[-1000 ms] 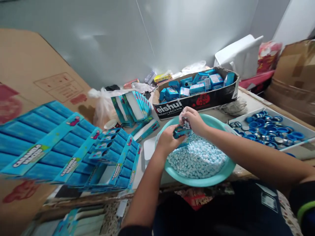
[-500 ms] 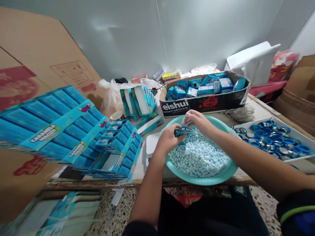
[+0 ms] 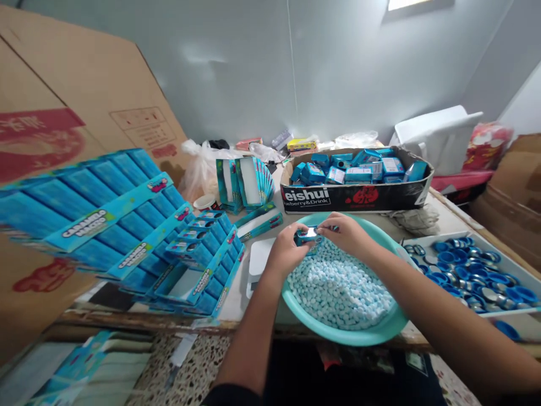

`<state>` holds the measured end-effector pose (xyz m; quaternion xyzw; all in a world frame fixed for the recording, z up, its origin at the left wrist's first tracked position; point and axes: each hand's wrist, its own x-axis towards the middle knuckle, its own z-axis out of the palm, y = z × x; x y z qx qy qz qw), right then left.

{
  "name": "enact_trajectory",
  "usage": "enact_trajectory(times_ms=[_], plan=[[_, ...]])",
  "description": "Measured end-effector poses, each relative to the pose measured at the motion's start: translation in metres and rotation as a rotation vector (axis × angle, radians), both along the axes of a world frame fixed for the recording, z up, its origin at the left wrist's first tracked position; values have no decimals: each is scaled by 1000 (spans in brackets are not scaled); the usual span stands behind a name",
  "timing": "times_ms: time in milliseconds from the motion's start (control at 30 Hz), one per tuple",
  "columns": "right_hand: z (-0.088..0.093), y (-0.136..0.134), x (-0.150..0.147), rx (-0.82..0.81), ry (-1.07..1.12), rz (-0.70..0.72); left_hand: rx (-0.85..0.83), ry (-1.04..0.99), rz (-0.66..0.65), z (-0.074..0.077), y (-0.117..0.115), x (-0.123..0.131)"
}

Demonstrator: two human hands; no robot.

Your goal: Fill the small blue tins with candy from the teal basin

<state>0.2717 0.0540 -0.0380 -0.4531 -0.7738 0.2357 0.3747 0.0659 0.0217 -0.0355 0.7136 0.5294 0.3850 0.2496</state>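
Observation:
My left hand is closed around a small blue candy box, held above the far left part of a turquoise basin. Fingers of my right hand pinch the other end of this box, where a pale surface shows between the hands. What the right fingertips do at the flap is partly hidden. Pale blue and white candies lie heaped in the basin beneath both hands.
Left stand stacked blue display cartons. A white flat device lies beside the basin. Behind is a black carton of small blue boxes; right, a white tray of blue-rimmed metal pieces. Folded blue cartons stand at the back.
My right hand has come down onto the end of the box, which now shows a pale top. The whole view has shifted slightly, with most things lower in the picture.

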Motion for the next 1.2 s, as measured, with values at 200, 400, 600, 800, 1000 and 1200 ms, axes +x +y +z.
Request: enact_trajectory(times_ms=[200, 400, 600, 800, 1000, 1200], plan=[[-8, 5, 2, -71, 2, -31, 14, 19, -112, 1, -1, -3], [-9, 2, 5, -51, 18, 64, -32, -22, -79, 1, -2, -4], [-9, -3, 5, -91, 11, 142, -59, -38, -32, 0, -4, -2], [-9, 2, 9, -200, 188, 140, 27, -77, -78, -3, -4, -5], [-3, -6, 6, -639, 452, 46, 98, -78, -270, -2, -7, -3], [23, -11, 5, -763, 553, 78, 243, -132, -235, -2, -3, 7]])
